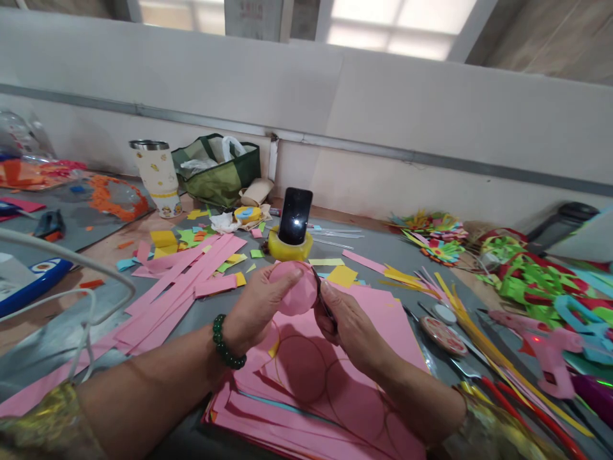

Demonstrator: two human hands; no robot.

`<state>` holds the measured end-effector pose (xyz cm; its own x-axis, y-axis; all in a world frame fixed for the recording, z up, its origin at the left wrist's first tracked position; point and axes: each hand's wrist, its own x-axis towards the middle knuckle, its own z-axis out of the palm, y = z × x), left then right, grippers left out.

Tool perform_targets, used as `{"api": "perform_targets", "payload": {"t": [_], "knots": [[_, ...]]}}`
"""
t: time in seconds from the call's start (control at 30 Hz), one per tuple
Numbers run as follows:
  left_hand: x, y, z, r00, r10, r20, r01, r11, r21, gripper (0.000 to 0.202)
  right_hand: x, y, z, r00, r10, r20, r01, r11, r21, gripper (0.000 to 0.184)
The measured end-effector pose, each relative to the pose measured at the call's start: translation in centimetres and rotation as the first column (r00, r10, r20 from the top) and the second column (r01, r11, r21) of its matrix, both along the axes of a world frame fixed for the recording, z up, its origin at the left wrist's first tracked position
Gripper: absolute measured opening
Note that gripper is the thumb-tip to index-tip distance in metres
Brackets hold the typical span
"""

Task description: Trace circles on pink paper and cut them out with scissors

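Pinched between the thumb and fingers of my left hand (261, 300) is a round piece of pink paper (295, 295). My right hand (342, 313) is closed around dark scissors (318, 284), whose blades lie against the circle's right edge; the handles are mostly hidden by my fingers. Both hands are raised over a stack of pink paper sheets (306, 370), the top one marked with several drawn circles. A green bead bracelet (225, 345) sits on my left wrist.
A phone (295, 216) stands in a yellow tape roll (288, 248) beyond my hands. Pink strips (177, 287) and scraps lie left. To the right are a pink glue gun (546, 345), a red-handled tool (502, 396) and yellow strips (474, 319). A tumbler (156, 179) and green bag (220, 172) stand behind.
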<state>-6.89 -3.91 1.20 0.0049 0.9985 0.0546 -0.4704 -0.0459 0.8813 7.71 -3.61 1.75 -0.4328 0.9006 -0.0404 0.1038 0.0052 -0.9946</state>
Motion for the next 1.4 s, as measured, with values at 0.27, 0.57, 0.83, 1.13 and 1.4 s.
{"api": "perform_targets", "payload": {"t": [0.27,0.57,0.83,1.13,1.4], "knots": [[-0.2,0.1,0.0,0.999,-0.023,-0.029,0.023,1.000,-0.005,0.029,0.2,0.1,0.2,1.000,0.017,0.022,-0.018,1.000,0.018,0.043],[-0.8,0.2,0.3,0.984,-0.100,-0.150,0.101,0.995,0.000,0.024,0.6,0.3,0.5,0.994,0.040,0.101,-0.048,0.996,0.075,0.043],[-1.2,0.4,0.2,0.981,-0.121,-0.154,0.129,0.991,0.044,0.019,0.8,0.5,0.8,0.988,0.075,0.136,-0.086,0.994,0.074,0.043],[-1.3,0.0,1.2,0.927,-0.146,-0.344,0.172,0.984,0.047,0.019,1.0,0.5,1.0,0.974,0.083,0.211,-0.114,0.984,0.138,0.045],[-1.5,-0.2,1.9,0.883,-0.181,-0.433,0.218,0.975,0.039,0.018,1.3,0.7,1.1,0.958,0.113,0.262,-0.157,0.976,0.152,0.045]]}}
